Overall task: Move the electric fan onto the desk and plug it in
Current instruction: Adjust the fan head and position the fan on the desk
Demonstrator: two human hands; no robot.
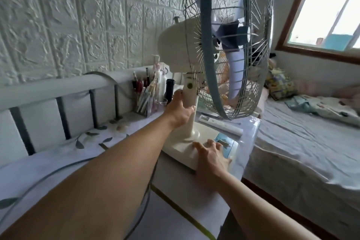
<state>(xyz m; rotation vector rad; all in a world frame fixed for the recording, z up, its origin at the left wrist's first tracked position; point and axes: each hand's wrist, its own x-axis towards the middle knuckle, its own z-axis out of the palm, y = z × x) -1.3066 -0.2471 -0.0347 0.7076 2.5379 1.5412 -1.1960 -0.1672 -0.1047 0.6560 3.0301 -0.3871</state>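
Observation:
A cream electric fan [181, 50] with a wire cage and pale blue blades stands upright on the desk [81, 154], near its right end. My left hand [180, 110] is wrapped around the fan's neck just under the motor housing. On the fan's flat base [181, 147] rests my right hand [211, 157], fingers spread beside the blue control panel. A dark cord [58, 171] trails across the desk top towards me; its plug is out of sight.
A clear holder of pens and brushes [145, 95], bottles and a black cylinder [169, 88] stand at the desk's back. A white remote [220, 124] lies behind the fan base. A bed [303, 142] adjoins the desk's right edge. Railing at left.

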